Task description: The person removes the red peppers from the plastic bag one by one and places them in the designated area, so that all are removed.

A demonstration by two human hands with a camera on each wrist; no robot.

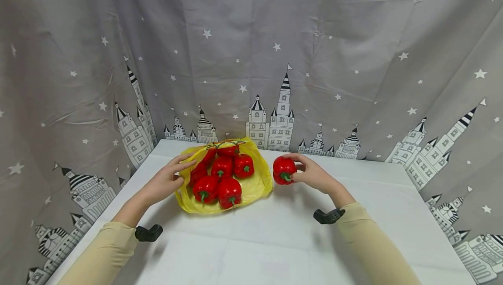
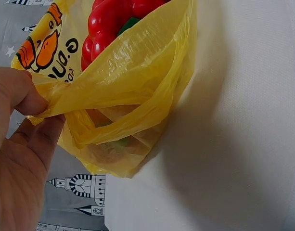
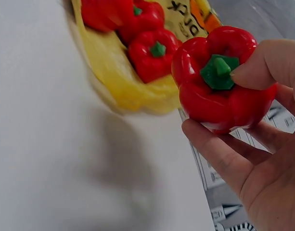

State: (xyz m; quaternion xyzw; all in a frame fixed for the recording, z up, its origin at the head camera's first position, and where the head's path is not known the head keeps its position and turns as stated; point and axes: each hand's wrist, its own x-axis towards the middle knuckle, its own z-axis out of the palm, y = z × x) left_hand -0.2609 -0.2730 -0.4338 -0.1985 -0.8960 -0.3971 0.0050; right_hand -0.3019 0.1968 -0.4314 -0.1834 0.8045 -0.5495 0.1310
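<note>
Red pepper (image 1: 284,170) sits in the right hand (image 1: 314,175), held just off the right edge of the yellow bag (image 1: 257,187) and above the white desk (image 1: 275,241). I count the bag lying open on the desk with about six more red peppers (image 1: 222,180) inside, green stems showing; the rear ones crowd together and I cannot separate them cleanly. From the left wrist view the bag (image 2: 133,77) shows a printed cartoon duck and partial lettering, cut off by folds, and only a slice of one pepper (image 2: 109,21) shows above the plastic. Something pale shows through the lower bag wall there; I cannot tell what it is. Left hand (image 1: 167,180) pinches the bag's left edge between thumb and fingers (image 2: 22,96), plastic bunched in the pinch. Right wrist view: fingers (image 3: 219,154) curl under the pepper (image 3: 224,82), thumb pressing near the green stem, a firm wrapped hold. Star-and-castle curtain (image 1: 251,49) closes off the back and sides.
</note>
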